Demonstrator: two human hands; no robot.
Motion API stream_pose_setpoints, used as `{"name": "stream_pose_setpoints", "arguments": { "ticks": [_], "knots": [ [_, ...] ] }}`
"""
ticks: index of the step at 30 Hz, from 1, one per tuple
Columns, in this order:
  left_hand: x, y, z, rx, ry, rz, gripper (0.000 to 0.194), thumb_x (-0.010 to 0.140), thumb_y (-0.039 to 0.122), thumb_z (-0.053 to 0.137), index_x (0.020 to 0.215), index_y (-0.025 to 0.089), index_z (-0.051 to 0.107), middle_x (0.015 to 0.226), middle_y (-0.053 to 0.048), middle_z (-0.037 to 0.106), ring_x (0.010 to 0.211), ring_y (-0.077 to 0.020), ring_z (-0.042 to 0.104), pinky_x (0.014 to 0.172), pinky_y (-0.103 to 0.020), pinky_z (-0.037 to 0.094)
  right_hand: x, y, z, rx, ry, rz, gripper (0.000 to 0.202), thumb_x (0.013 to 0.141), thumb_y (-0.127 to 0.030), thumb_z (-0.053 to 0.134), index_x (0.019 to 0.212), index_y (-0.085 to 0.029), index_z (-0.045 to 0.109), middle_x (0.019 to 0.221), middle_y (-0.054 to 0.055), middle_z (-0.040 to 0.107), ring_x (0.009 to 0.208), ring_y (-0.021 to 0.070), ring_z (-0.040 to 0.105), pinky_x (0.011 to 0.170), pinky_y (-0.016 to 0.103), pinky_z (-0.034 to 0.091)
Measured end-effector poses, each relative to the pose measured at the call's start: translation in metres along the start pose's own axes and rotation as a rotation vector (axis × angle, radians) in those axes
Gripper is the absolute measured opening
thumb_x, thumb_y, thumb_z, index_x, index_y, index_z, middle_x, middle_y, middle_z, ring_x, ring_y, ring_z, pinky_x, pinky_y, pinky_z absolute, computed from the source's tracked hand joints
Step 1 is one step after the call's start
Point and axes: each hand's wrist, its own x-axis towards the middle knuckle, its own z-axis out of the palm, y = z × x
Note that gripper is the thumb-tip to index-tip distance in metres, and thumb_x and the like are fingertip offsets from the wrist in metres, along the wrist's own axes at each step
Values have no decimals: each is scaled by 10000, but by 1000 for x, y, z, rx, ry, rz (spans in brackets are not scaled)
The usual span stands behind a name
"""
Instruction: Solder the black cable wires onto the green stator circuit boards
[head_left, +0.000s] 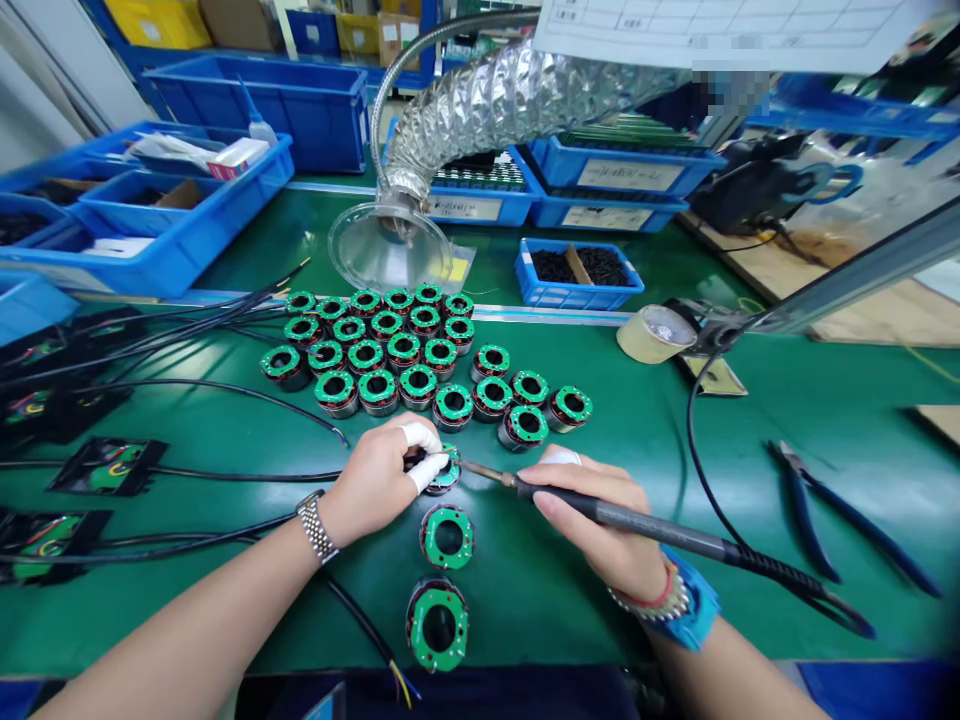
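My right hand (600, 515) is closed around the dark handle of a soldering iron (675, 537), whose tip points left. That tip meets the near side of a stator with a green ring board (445, 484). At the same stator, my left hand (382, 470) pinches the end of a black cable (247, 477), with white covers on its fingertips. The fingers partly hide the board and the wire ends. Closer to me, another green-topped stator (427, 540) stands upright, and a further one (415, 640) sits near the table's front edge.
Several green-topped stators (377, 388) stand grouped behind my hands. A fume duct hood (390, 250) hangs beyond them. Black cables (187, 385) spread in from the left. Blue-handled pliers (840, 510) lie at right, near a round container (654, 335). A blue parts box (577, 285) sits behind.
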Motion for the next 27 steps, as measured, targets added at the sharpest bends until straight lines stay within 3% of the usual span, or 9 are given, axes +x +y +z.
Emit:
{"name": "stream_pose_setpoints", "arguments": {
  "ticks": [13, 27],
  "knots": [
    [-1, 0, 0, 15, 6, 12, 85, 817, 179, 554, 733, 166, 545, 820, -8, 600, 683, -109, 547, 624, -228, 434, 2, -4, 0, -74, -18, -103, 197, 776, -106, 574, 917, -178, 693, 696, 43, 674, 637, 147, 594, 604, 294, 497],
    [0, 0, -1, 21, -14, -2, 89, 820, 194, 546, 736, 166, 548, 830, -17, 606, 692, -118, 555, 628, -234, 444, 1, -3, -1, -23, 64, -77, 239, 763, -85, 572, 934, -200, 694, 710, 37, 661, 638, 150, 583, 573, 287, 483]
  ]
}}
